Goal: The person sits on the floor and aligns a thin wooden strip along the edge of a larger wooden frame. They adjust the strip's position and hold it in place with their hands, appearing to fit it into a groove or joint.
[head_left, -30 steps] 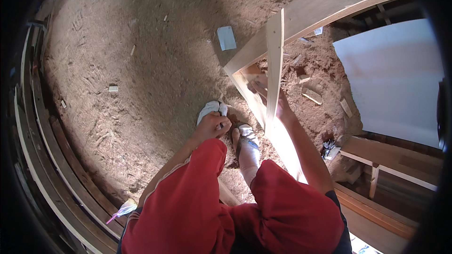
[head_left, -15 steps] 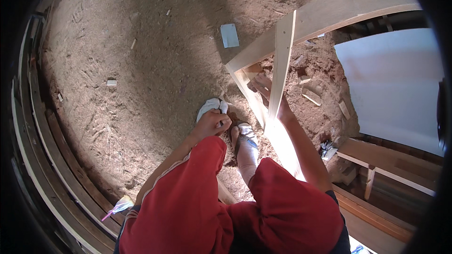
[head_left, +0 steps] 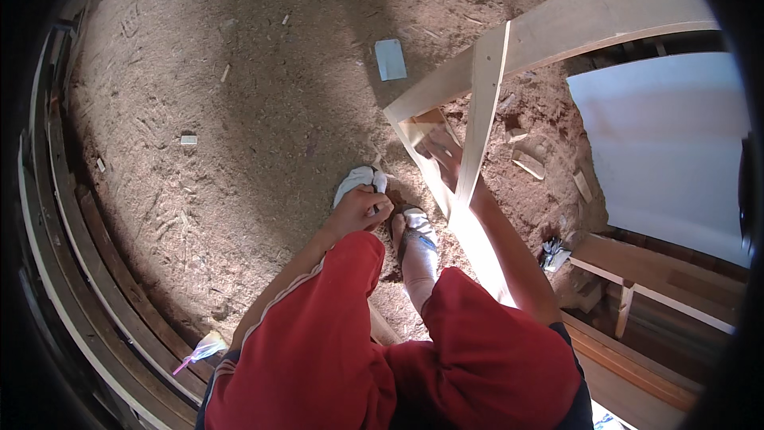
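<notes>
My left hand (head_left: 361, 210) hangs in front of my left knee, fingers curled closed. Whether anything is inside them is hidden. Just beyond it shows a white covering (head_left: 356, 181) on my left foot. My right hand (head_left: 442, 151), smeared by motion, is inside the corner of a pale wooden frame (head_left: 430, 89), partly behind a slanting wooden brace (head_left: 485, 95). It is close to the frame's inner face, by a brownish patch (head_left: 424, 123). What those fingers hold, if anything, does not show. Strong light falls on the frame's near piece (head_left: 481, 259), beside my right forearm.
Sawdust and wood scraps cover the ground, with a pale card (head_left: 390, 60) ahead. Long timbers (head_left: 103, 271) line the left. On the right are a white panel (head_left: 664, 143) and a wooden bench-like piece (head_left: 660, 271). A small plastic bag (head_left: 205, 349) lies lower left.
My right hand has moved slightly down along the frame's inner side and is more blurred. The frame and brace appear shifted slightly right. My left hand stays nearly still.
</notes>
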Demonstrator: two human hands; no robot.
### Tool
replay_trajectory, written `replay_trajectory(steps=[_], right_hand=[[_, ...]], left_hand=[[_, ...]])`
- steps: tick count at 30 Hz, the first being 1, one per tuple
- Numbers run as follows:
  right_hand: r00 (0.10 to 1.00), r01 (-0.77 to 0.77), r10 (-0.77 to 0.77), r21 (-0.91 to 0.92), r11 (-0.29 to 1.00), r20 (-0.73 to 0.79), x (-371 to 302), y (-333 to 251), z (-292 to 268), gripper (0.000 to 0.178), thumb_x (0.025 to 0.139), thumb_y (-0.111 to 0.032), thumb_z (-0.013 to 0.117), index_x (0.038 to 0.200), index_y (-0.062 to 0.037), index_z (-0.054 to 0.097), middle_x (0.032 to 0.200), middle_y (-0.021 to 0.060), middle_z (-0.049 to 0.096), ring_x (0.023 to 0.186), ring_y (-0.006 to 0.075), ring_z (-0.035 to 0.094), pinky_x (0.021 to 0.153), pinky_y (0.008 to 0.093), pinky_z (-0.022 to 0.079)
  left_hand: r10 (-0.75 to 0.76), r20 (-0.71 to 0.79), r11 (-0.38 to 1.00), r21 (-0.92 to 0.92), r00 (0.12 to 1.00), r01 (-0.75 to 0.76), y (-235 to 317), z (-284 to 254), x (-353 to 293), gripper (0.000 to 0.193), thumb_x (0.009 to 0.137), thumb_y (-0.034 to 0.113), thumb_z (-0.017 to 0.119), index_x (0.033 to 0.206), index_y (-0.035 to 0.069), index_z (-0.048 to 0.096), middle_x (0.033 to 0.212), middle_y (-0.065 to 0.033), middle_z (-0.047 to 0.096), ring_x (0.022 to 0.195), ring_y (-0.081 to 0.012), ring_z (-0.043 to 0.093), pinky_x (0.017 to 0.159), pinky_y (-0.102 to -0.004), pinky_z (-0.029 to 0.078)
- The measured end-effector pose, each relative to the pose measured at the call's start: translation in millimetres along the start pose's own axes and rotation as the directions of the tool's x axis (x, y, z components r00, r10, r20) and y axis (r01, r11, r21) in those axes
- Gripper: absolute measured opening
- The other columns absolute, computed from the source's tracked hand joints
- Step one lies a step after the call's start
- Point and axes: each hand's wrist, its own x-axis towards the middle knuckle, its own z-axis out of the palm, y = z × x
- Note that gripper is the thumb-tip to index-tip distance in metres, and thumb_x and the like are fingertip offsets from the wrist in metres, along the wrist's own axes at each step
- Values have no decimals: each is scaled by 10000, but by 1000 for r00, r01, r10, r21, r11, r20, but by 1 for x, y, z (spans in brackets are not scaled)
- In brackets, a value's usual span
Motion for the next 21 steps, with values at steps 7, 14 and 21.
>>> replay_trajectory(steps=[7,14,21], right_hand=[[943,-231,328,588,775,-61,-27,-49,17,465,1076,-196,559,1503,-19,509,1462,115,610,1321,224,603,1158,329,461],[998,-63,62,57,996,23,46,-20,16,383,1061,-118,593,1435,-41,565,1427,140,600,1306,223,619,1039,301,548],[975,-166,215,477,863,-49,10,-50,24,564,1005,-314,728,1493,-92,554,1360,66,647,1139,194,668,1028,346,515]], left_hand=[[45,-58,999,-23,997,-47,-2,1,-2,264,909,278,768,801,66,653,652,-120,568,654,-287,600,608,-436,460],[75,-96,996,51,993,-70,-11,7,-4,198,905,279,779,868,90,732,672,-101,584,650,-275,605,604,-423,473],[93,-81,994,63,992,-89,-11,7,-1,185,904,271,783,876,92,743,663,-96,578,643,-263,604,604,-410,477]])
